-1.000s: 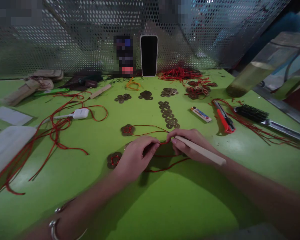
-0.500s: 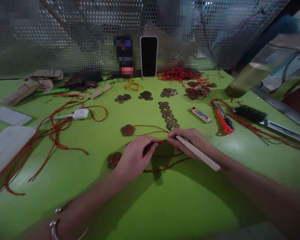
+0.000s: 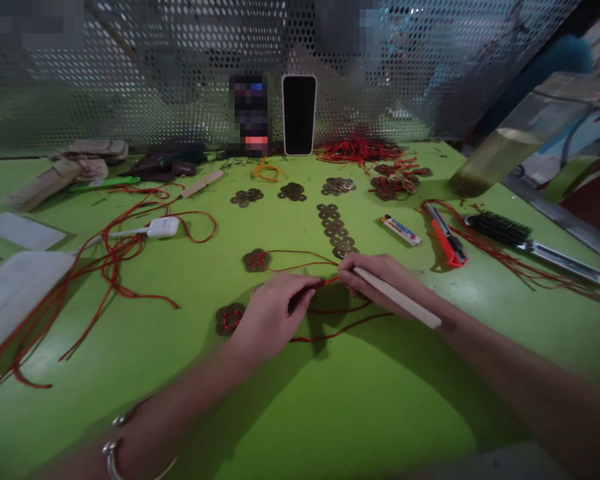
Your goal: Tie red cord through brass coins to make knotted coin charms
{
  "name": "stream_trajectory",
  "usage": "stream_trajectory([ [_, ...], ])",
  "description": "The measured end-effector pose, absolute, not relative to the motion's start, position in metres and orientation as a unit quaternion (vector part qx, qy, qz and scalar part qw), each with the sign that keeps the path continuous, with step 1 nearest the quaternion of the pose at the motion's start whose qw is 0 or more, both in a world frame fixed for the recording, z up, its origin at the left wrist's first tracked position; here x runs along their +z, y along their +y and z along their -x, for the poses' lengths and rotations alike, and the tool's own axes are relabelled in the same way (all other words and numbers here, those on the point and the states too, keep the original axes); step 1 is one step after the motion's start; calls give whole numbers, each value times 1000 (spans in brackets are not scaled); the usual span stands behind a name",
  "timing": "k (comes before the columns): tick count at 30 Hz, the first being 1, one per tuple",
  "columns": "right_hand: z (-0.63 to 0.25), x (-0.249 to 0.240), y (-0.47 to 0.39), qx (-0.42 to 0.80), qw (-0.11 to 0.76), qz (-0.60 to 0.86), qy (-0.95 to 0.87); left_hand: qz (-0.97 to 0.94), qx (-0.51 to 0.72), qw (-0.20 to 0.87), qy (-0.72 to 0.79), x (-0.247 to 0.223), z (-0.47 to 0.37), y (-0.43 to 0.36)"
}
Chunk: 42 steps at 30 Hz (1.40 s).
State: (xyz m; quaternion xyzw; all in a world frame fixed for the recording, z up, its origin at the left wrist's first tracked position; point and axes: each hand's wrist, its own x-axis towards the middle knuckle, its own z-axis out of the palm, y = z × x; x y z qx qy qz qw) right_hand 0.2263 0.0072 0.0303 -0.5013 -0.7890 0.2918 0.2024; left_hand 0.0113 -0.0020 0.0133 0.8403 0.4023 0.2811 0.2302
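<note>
My left hand [image 3: 279, 308] pinches a red cord [image 3: 331, 281] between thumb and fingers, just above the green table. To its right, my right hand [image 3: 375, 277] is closed on the same cord near its fingertips and also keeps a pale flat stick [image 3: 400, 298] against the palm, slanting down to the right. Thin red cord runs from the right fingertips to a cluster of holed coins [image 3: 256, 259]. A second coin cluster [image 3: 229, 319], laced with red cord, lies partly behind my left hand. Loops of cord hang below both hands.
A column of holed coins [image 3: 335, 229] lies beyond my hands. On the right are a lighter [image 3: 401, 230], an orange box cutter [image 3: 447, 239] and a brush [image 3: 540, 248]. Red cords [image 3: 115, 257] and a white adapter [image 3: 163, 227] spread left. A phone [image 3: 299, 115] stands behind.
The gap between my hands has widened slightly, with the cord still stretched between them. The stick has shifted a little in my right hand.
</note>
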Motion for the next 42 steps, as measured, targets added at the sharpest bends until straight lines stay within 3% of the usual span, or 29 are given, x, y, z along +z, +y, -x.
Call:
stream_trajectory([
  [7, -235, 27, 12, 192, 181, 500, -825, -884, 251, 109, 379, 14, -4, -5],
  [25, -238, 26, 13, 177, 137, 510, -831, -933, 144, -55, 326, 22, 0, -10],
  [37, -237, 33, 8, 156, 315, 535, -768, -878, 214, 123, 411, 23, -5, -2],
  [42, -233, 35, 8, 191, 274, 513, -790, -829, 228, 224, 458, 29, -2, -4],
])
